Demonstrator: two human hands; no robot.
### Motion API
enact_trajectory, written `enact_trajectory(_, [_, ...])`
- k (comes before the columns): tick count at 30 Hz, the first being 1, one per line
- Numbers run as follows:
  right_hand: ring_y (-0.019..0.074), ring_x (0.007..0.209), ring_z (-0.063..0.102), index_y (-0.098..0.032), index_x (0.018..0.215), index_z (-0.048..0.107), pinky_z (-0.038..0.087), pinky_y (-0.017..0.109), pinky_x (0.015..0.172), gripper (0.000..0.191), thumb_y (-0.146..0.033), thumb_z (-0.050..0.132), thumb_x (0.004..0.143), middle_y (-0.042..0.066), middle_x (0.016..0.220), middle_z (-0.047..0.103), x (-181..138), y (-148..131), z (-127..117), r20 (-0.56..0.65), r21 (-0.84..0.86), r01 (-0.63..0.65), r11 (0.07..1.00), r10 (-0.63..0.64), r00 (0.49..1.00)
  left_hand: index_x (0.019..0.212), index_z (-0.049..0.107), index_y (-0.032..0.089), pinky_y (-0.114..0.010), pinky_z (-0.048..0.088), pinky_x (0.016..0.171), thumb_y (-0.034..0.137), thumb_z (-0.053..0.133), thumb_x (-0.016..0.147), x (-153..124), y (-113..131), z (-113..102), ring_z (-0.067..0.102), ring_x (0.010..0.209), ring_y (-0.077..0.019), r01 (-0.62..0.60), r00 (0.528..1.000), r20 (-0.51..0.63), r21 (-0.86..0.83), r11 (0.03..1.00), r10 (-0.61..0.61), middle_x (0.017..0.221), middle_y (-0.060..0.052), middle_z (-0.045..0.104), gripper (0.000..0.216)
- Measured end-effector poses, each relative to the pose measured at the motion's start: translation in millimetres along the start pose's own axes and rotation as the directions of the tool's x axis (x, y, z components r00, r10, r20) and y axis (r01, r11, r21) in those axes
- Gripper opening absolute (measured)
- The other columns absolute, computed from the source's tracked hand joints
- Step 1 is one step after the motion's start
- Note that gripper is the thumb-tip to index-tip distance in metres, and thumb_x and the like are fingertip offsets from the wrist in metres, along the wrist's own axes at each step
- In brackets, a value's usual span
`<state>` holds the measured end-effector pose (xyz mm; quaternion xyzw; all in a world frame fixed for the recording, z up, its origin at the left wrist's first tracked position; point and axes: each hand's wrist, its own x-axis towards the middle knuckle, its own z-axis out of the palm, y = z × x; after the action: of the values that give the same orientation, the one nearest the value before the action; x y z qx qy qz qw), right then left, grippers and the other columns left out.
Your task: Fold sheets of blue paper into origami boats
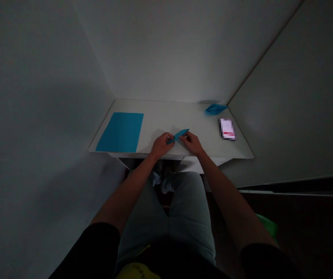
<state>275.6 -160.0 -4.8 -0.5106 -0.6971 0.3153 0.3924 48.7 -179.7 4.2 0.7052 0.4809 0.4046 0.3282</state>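
Observation:
Near the front edge of the white table, a small folded piece of blue paper (179,134) is held slanted between my two hands. My left hand (162,145) has its fingers closed on the paper's lower left end. On its right side, my right hand (192,143) pinches the same paper close to the middle. Part of the paper is covered by my fingers. A flat blue sheet of paper (121,131) lies on the table to the left of my left hand. At the back right corner sits a folded blue paper boat (215,109).
The white table (166,112) stands against walls at the back and both sides. A phone (227,129) with a blurred, lit screen lies near its right edge. My legs (184,201) are below the front edge. Something green (267,225) is on the dark floor at right.

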Motion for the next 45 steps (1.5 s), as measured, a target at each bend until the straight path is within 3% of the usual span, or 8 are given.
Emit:
enact_trajectory(3, [0.0183,0.068,0.057,-0.024,0.097,0.069,0.042,0.033,0.063,0.057,-0.081,0.065,0.092,0.000,0.072,0.063,-0.4,-0.1,0.9,0.024,-0.005,0.008,1.000,-0.008,1.000,0.101,0.072,0.024,-0.044,0.053,0.117,0.022,0.086,0.085,-0.8,2.5,-1.4,0.072,0.128,-0.0266,-0.111,0.991,0.082,0.069,0.991,0.105,0.136,-0.007,0.076,0.022])
enact_trajectory(6, [0.0174,0.067,0.059,-0.024,0.099,0.070,0.043,0.032,0.064,0.055,-0.079,0.067,0.092,0.000,0.076,0.067,-0.9,0.7,2.4,0.054,-0.014,0.024,1.000,-0.023,0.998,0.099,0.073,0.024,-0.047,0.050,0.122,0.035,0.091,0.086,0.3,1.8,-2.4,0.069,0.136,-0.0288,-0.125,0.988,0.108,0.099,0.987,0.114,0.151,-0.008,0.070,0.024])
enact_trajectory(12, [0.0163,0.065,0.061,-0.024,0.112,0.075,0.046,0.031,0.063,0.054,-0.073,0.075,0.089,0.005,0.094,0.080,-2.9,-0.5,2.6,0.097,0.006,0.051,0.999,-0.051,0.994,0.111,0.070,0.025,-0.046,0.054,0.115,0.040,0.090,0.089,1.5,-2.1,-1.0,0.074,0.130,-0.0285,-0.043,0.997,0.067,0.019,0.999,0.041,0.140,-0.009,0.077,0.033])
enact_trajectory(18, [0.0177,0.066,0.063,-0.026,0.126,0.073,0.049,0.033,0.064,0.058,-0.070,0.077,0.089,0.006,0.103,0.084,-1.5,2.1,4.6,0.090,0.050,0.032,0.998,-0.037,0.995,0.135,0.069,0.027,-0.045,0.060,0.107,0.039,0.091,0.088,1.8,-1.1,-2.5,0.079,0.118,-0.0277,0.040,0.995,0.091,-0.055,0.998,-0.035,0.133,-0.008,0.080,0.054])
enact_trajectory(24, [0.0200,0.070,0.067,-0.025,0.135,0.073,0.053,0.034,0.067,0.064,-0.071,0.074,0.091,0.008,0.106,0.085,-0.9,1.2,3.8,0.098,0.031,0.027,0.999,-0.030,0.995,0.146,0.068,0.031,-0.042,0.062,0.105,0.044,0.087,0.092,2.7,-6.8,-2.2,0.078,0.123,-0.0280,0.020,0.991,0.130,-0.108,0.994,-0.005,0.152,-0.009,0.071,0.059])
enact_trajectory(30, [0.0188,0.071,0.067,-0.024,0.142,0.073,0.054,0.034,0.069,0.061,-0.064,0.071,0.096,0.007,0.108,0.085,-2.4,-1.1,0.3,0.118,0.021,0.043,0.999,-0.045,0.992,0.150,0.068,0.030,-0.038,0.065,0.099,0.043,0.082,0.095,3.6,-10.2,-1.3,0.082,0.107,-0.0230,0.006,0.992,0.125,-0.149,0.989,0.013,0.156,-0.009,0.068,0.058])
enact_trajectory(45, [0.0218,0.072,0.070,-0.025,0.149,0.069,0.058,0.037,0.070,0.069,-0.065,0.075,0.092,0.008,0.103,0.084,0.1,9.6,5.8,0.076,0.049,0.018,0.999,-0.022,0.997,0.151,0.067,0.028,-0.038,0.062,0.106,0.025,0.075,0.094,4.4,-9.2,-3.6,0.080,0.106,-0.0208,0.005,0.992,0.124,-0.127,0.992,0.011,0.155,-0.008,0.069,0.057])
